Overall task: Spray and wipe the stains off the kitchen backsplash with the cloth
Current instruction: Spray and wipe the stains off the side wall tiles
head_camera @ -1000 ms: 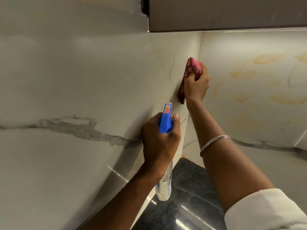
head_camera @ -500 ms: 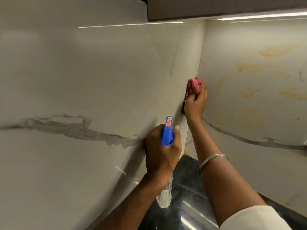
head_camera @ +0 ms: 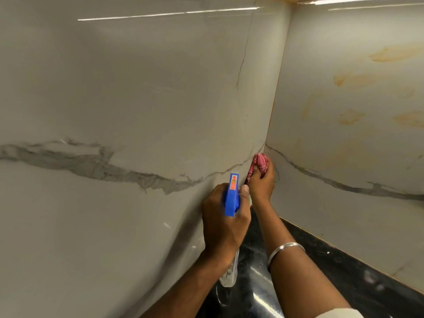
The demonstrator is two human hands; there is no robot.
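Your right hand (head_camera: 261,182) curls its fingers (head_camera: 258,174) tight around the bunched cloth (head_camera: 259,162), pressing it into the backsplash (head_camera: 160,99) corner. Your left hand (head_camera: 223,219), just beside that corner, wraps closed around the spray bottle (head_camera: 232,196).

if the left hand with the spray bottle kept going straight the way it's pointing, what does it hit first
Most likely the right hand and its pink cloth, just ahead of the spray bottle held by the left hand. Beyond them is the backsplash corner. Depth is hard to judge.
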